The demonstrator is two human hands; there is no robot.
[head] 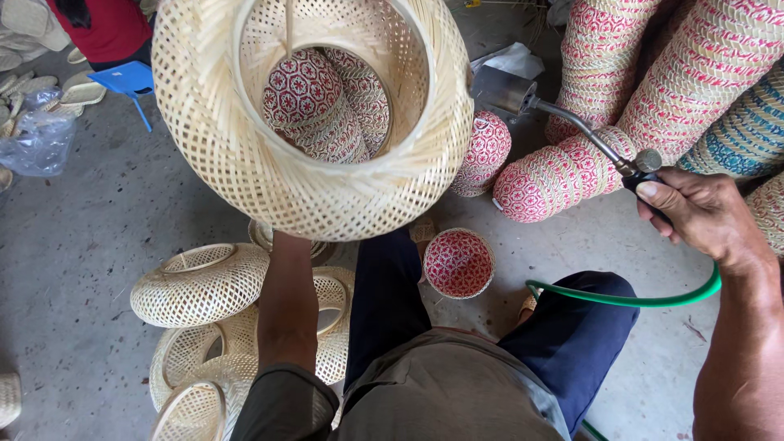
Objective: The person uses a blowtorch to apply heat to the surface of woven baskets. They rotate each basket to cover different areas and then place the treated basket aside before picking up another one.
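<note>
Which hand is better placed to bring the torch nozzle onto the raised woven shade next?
Right. The right hand grips the gas torch, its nozzle beside the woven bamboo shade. The left arm goes up under the shade; its hand is hidden.

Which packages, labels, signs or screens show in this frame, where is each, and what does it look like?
No labels, signs or screens show.
Clear plastic bag: far left on the concrete floor, crumpled, see-through, contents unclear.
White wrapping or bag: top centre, behind the metal torch head, crumpled, plain white.
</note>
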